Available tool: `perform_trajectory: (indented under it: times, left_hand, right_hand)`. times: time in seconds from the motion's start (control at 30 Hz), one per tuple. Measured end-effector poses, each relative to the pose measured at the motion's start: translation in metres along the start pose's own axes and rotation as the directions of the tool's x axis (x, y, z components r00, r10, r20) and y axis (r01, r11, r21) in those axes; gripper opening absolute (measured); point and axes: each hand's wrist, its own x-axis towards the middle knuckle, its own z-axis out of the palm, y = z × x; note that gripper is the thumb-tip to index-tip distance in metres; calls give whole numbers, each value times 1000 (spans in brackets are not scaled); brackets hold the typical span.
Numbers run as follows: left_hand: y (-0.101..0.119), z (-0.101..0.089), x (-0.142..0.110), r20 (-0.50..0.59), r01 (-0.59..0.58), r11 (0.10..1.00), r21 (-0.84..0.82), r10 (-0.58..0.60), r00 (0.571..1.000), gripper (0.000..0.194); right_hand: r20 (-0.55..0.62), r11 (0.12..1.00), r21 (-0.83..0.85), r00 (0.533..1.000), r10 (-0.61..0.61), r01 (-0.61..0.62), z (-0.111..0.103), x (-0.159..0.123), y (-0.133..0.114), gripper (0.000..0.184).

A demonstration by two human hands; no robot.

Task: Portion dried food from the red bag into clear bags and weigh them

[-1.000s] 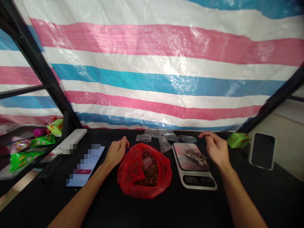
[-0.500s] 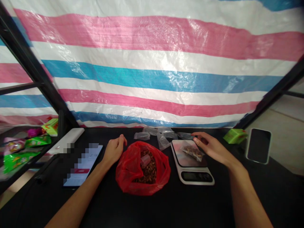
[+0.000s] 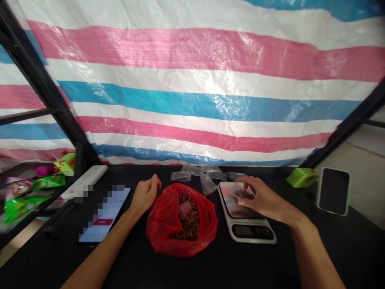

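Note:
My left hand (image 3: 144,194) rests curled against the left edge of a red plastic bag (image 3: 182,220) that lies open and holds brown nuts and a small clear cup (image 3: 185,209). My right hand (image 3: 262,198) lies over the platform of a white kitchen scale (image 3: 246,212), its fingers closing on a small clear packet of nuts (image 3: 240,193) that sits on the platform. Much of the packet is hidden under the fingers.
Several empty clear packets (image 3: 207,176) lie behind the bag and scale. A phone with a lit screen (image 3: 105,214) and a white bar-shaped object (image 3: 85,182) lie at left. A green box (image 3: 301,177) and a dark phone (image 3: 333,196) sit at right. Snack packs (image 3: 27,196) fill the left shelf.
My right hand has moved left from beside the scale onto its platform and come down over the packet. My left hand stayed at the bag.

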Motion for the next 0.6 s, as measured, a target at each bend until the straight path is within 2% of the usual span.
perform_trajectory:
  times: [0.23,0.33,0.47,0.6]
  left_hand:
    - [8,2,-5,-100,-61,997,-46,56,993,58]
    - [13,3,-8,-109,-46,994,-97,35,993,59]
    - [24,1,-13,-86,-70,978,-197,54,995,53]
    - [38,0,-21,-42,-245,920,-306,244,969,30]
  right_hand:
    - [30,999,5,999,-32,31,8,5,-6,43]
    - [6,996,90,1000,-31,30,9,8,-17,44]
    - [-198,974,198,977,-75,115,16,11,-43,40]
    - [-376,932,260,915,-142,252,41,14,-84,29]
